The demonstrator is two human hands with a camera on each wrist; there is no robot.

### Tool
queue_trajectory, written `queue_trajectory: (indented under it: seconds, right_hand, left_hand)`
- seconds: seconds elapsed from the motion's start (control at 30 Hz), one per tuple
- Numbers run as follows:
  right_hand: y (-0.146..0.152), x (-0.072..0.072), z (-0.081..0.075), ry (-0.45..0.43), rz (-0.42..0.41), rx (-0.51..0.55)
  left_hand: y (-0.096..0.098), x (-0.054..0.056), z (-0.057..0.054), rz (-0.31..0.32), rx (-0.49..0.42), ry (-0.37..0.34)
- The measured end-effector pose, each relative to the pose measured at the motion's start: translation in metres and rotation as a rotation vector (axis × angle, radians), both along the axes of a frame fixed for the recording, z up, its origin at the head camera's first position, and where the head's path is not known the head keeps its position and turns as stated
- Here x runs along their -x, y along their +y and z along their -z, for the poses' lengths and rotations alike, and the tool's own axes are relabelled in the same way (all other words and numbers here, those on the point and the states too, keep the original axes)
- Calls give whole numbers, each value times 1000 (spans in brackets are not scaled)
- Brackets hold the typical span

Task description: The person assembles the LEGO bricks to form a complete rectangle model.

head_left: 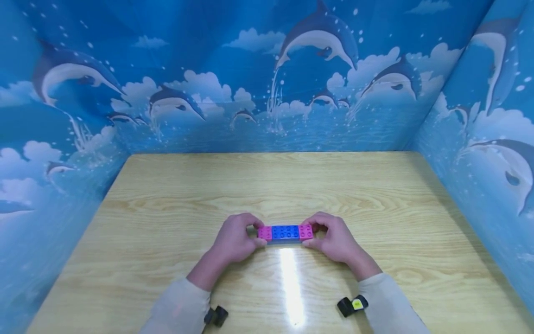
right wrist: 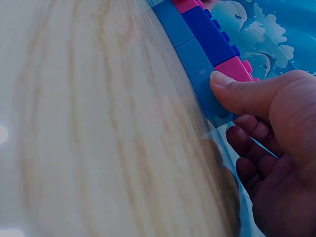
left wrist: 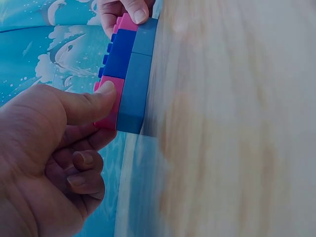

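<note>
Two layers of toy building bricks stand as a short bar on the table, studs up. On top, a dark blue brick (head_left: 285,232) sits between a left pink brick (head_left: 264,233) and a right pink brick (head_left: 306,232). Beneath them, lighter blue bricks (left wrist: 132,94) lie end to end. My left hand (head_left: 238,239) pinches the left end, thumb on the pink brick's near side. At the other end my right hand (head_left: 333,237) pinches the bar, its thumb (right wrist: 229,89) against the lower blue brick near the right pink one. The fingertips behind the bar are partly hidden.
The wood-grain table (head_left: 275,181) reaches back to a blue dolphin-print curtain (head_left: 233,93), which also closes off both sides. Black wrist straps (head_left: 217,316) show at both sleeves. A bright light reflection lies on the table in front of the bricks.
</note>
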State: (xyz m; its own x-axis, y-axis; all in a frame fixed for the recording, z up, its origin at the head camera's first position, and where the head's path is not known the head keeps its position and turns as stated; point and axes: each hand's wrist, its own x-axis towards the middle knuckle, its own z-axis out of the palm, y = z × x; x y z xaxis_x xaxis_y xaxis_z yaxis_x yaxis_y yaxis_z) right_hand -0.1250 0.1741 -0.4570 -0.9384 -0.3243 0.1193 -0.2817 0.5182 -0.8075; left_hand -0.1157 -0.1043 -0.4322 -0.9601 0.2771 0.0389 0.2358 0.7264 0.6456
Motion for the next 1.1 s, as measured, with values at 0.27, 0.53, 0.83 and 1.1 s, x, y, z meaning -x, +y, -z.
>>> queue_trajectory:
  seconds: [0.27,0.53,0.83,1.1]
  right_hand:
    - [0,0,1,-17,0,8]
    - [2,0,-3,-11,-8,0]
    - [3,0,-2,-21,35,-2]
    - [2,-1,-6,-67,119,-12]
  left_hand:
    - [2,-5,4,-64,-43,-30]
    - [2,-6,2,-95,-90,-86]
    - [1,-3,2,-113,-159,-146]
    - [-1,0,5,-123,-201,-136]
